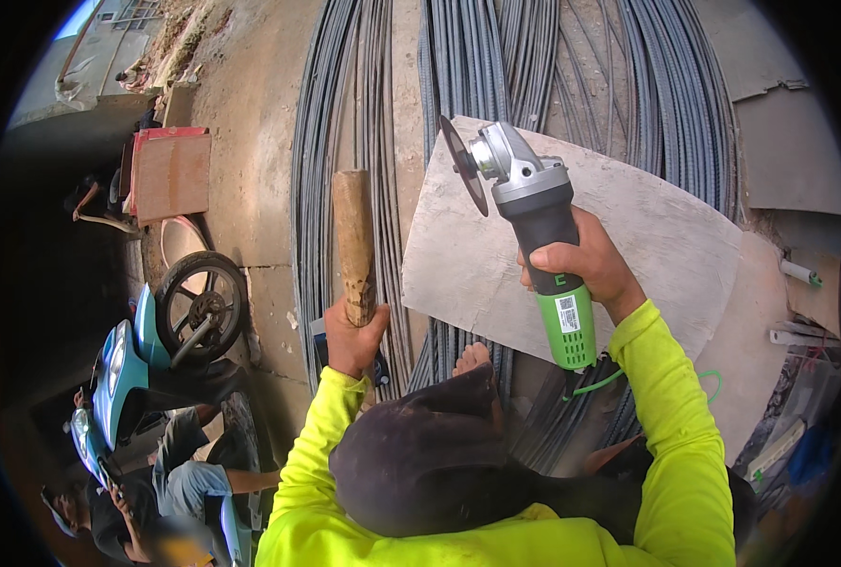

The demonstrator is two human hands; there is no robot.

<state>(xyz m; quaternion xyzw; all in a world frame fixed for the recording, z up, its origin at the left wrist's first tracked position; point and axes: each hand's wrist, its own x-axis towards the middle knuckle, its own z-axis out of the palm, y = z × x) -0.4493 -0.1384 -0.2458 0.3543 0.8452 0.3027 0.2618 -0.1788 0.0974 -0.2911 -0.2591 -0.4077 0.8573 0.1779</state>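
Observation:
My left hand (352,342) is closed round the lower part of a thick wooden handle (352,236), which points away from me. Dark and grey parts show beside and below that fist, but I cannot tell whether they belong to the handle. An angle grinder (543,222) with a green and black body is gripped in my right hand (598,263). Its thin dark disc (462,165) faces left, edge nearly upright. A green cord (598,386) leaves the grinder's near end. Under the grinder lies a pale flat board (468,255), resting over steel bars.
Long bundles of ribbed steel bars (463,66) run away from me across the concrete ground (260,123). At left stand a blue motorbike (116,373) and a reddish board (171,175); a person (194,463) sits by the bike. Grey sheets (794,151) lie at far right.

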